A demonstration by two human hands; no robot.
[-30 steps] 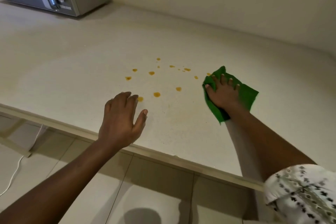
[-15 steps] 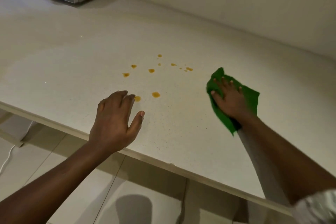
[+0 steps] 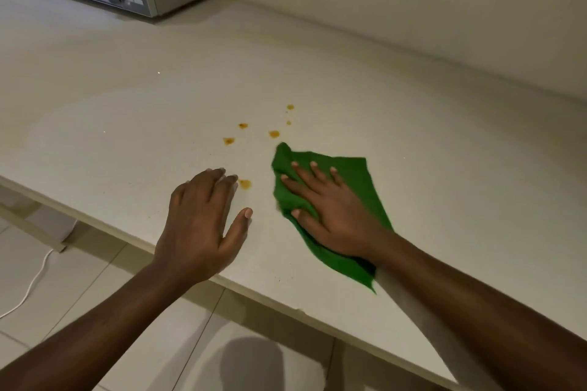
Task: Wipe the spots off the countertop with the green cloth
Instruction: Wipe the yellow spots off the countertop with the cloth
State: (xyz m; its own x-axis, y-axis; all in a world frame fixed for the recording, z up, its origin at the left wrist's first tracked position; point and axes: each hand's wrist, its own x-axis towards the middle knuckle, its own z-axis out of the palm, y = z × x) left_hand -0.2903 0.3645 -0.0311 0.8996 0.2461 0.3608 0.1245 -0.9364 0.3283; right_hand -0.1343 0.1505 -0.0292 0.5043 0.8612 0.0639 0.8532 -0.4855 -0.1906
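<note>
Green cloth [image 3: 355, 187] partway through the spill, a handful of spots left.

From my remote seat: right hand [image 3: 330, 213] lies spread flat on top of it, pinning it to the countertop [image 3: 444, 143] near the front edge. Left hand [image 3: 203, 225] rests open, holding nothing, fingertips just beside one orange spot [image 3: 245, 184]. Four or five more spots [image 3: 243, 126] sit just beyond the cloth, unwiped. I'd call it roughly half done, judging by the clean patch around the cloth.

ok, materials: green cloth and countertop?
Green cloth: looks like soft woven or microfibre fabric, matte; it folds and creases under the right hand.
Countertop: pale, smooth, hard, probably laminate or solid surface; faint sheen, fine speckle, straight squared front edge. Exact material unclear.
</note>
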